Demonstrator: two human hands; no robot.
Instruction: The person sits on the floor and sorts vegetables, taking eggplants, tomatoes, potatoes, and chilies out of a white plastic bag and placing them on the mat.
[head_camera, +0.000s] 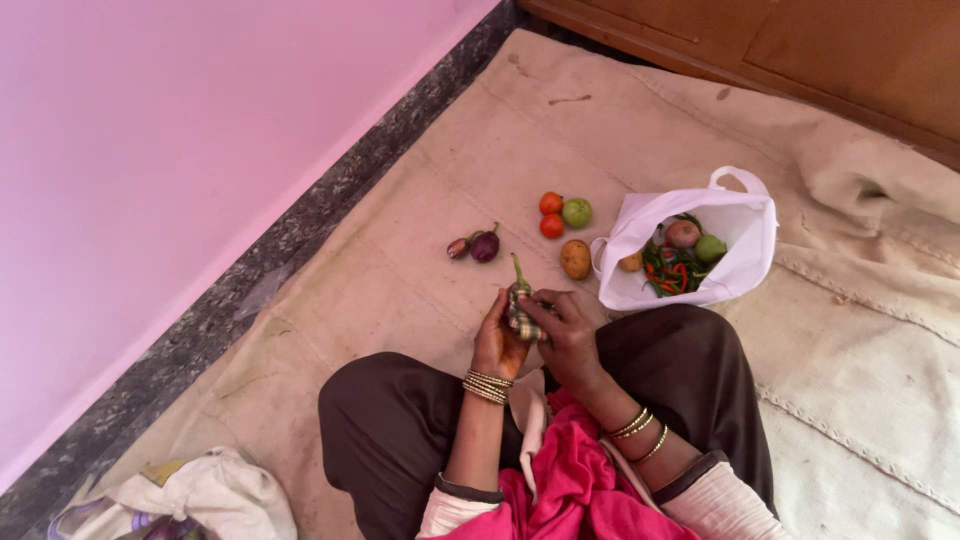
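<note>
Bare cream floor cloth (420, 250) lay open on the left toward the dark stone border (300, 215). Left hand (497, 345) and right hand (570, 335) — wrists raised above the knees, fingers curled shut around a small striped green vegetable (520, 310), stem upward. Beyond: two purple brinjals (478, 245), a potato (575, 259), tomatoes (551, 214), a white bag (740, 235) of chillies.
</note>
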